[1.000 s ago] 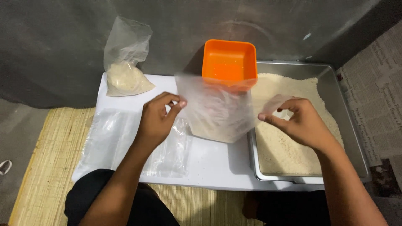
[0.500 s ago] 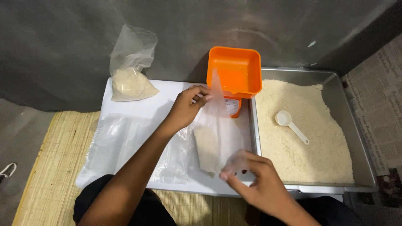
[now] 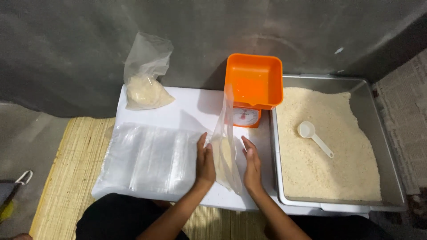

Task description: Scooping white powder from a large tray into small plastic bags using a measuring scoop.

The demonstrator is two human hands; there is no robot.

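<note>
Both hands flat and upright, fingers straight and together, palms facing each other with a clear plastic bag [image 3: 226,153] squeezed between them; left hand [image 3: 205,162] presses the bag's left face, right hand [image 3: 252,165] presses its right face; neither pinches, the palms only sandwich the bag. The bag stands on edge near the front middle of the white table [image 3: 187,109], its top reaching up in front of the scale; a small load of white grain sits in its lower part (amount hard to judge through the plastic).

Left of the left hand, touching or just beside it, a stack of empty clear bags [image 3: 149,158] lies flat on the table; at the far left corner a filled bag of grain [image 3: 144,84] stands with its neck open and crumpled. Far of the hands, an orange kitchen scale [image 3: 253,86] with a square orange pan and a round dial. Right of the table, a metal tray [image 3: 391,146] holds a bed of white grain; a white scoop [image 3: 313,137] lies on the grain, handle pointing to the near right. A woven straw mat [image 3: 66,169] lies under the table on the left; grey wall behind.
</note>
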